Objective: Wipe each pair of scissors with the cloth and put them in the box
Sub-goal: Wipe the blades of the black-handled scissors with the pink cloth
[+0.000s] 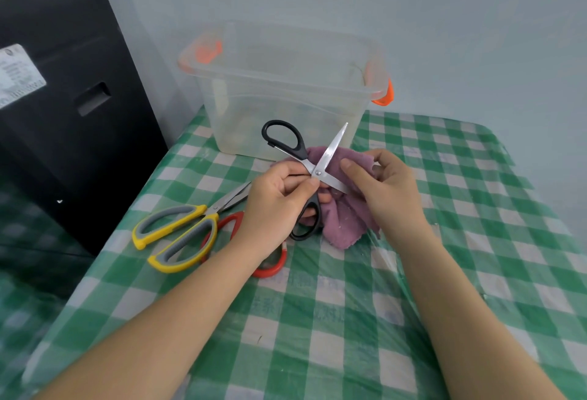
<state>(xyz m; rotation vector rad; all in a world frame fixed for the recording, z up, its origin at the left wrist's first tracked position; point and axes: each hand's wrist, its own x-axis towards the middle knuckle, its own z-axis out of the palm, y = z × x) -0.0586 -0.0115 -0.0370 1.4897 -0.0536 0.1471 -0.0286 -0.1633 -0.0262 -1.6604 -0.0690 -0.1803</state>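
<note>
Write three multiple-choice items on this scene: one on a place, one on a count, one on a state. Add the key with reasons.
1. Where do the yellow-handled scissors lie?
A. In the box
B. On the tablecloth, left of the left hand
C. On the cloth

2. How many pairs of scissors show?
A. Two
B. Three
C. Five

3. How are the black-handled scissors' blades?
A. Spread open
B. Shut together
C. Wrapped out of sight

Key: B, they rest on the checked tablecloth beside the left hand; B, black, yellow and red-handled pairs; A, the blades cross in an X between the left hand and the right hand, which holds the purple cloth.
</note>
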